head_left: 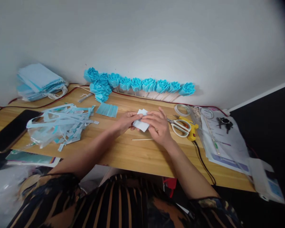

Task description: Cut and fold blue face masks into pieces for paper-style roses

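Over the middle of the table, my left hand (pixel 130 120) and my right hand (pixel 158 126) both grip a small folded piece of white, mask-like fabric (pixel 141 124). My left thumb presses on its upper face, and my right fingers lie across its right side. Just below my right hand a thin wooden stick (pixel 142 139) lies on the wood, its right end hidden by the hand. Left of my hands is a flat pleated blue piece of fabric (pixel 107 110). White-handled scissors (pixel 181 127) and a yellow glue gun (pixel 192 131) lie to the right.
Blue fabric flowers (pixel 148 85) on sticks lean along the wall. Cut blue-white strips (pixel 67 118) and a phone (pixel 13 130) lie at left, below a stack of face masks (pixel 40 79). A tape roll (pixel 182 110), papers (pixel 228 142) and keys (pixel 225 123) are at right.
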A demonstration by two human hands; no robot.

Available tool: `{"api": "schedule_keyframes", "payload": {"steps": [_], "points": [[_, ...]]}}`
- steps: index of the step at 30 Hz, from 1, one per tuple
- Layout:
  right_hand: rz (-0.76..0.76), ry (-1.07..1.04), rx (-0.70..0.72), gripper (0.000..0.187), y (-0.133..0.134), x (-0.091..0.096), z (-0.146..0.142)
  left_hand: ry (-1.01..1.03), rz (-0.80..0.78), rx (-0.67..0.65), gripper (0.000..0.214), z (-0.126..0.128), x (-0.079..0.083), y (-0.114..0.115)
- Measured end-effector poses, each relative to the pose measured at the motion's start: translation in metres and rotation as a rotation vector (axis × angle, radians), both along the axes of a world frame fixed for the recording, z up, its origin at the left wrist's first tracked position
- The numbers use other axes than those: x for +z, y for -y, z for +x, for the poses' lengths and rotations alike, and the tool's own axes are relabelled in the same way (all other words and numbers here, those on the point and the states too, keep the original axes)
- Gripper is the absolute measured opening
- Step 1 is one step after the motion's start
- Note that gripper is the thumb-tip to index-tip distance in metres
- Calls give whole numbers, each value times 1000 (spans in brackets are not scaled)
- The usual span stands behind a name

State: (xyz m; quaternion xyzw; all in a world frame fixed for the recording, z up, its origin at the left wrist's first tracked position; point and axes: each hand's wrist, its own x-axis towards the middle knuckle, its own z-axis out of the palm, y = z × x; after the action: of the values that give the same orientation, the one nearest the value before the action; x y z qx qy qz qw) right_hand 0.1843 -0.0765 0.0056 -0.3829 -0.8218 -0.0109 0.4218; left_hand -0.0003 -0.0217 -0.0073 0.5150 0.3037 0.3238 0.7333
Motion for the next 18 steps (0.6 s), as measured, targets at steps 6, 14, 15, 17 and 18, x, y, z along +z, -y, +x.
{"api": "schedule_keyframes", "payload": {"steps": [6, 14, 15, 17, 18], "points": [[-416, -382, -87, 39, 0, 9, 9, -210, 166, -23, 32, -1, 6, 6], [-563, -406, -197, 19, -7, -1, 3, -255, 240, -63, 31, 3, 10, 11], [-570, -437, -214, 20, -8, -1, 3, -254, 233, -39, 31, 2, 9, 9], [-581, -496, -237, 21, -8, -1, 4, -261, 219, 27, 32, 1, 7, 7], [-585, -519, -242, 21, -9, -1, 4, -265, 214, 62, 33, 1, 6, 5]]}}
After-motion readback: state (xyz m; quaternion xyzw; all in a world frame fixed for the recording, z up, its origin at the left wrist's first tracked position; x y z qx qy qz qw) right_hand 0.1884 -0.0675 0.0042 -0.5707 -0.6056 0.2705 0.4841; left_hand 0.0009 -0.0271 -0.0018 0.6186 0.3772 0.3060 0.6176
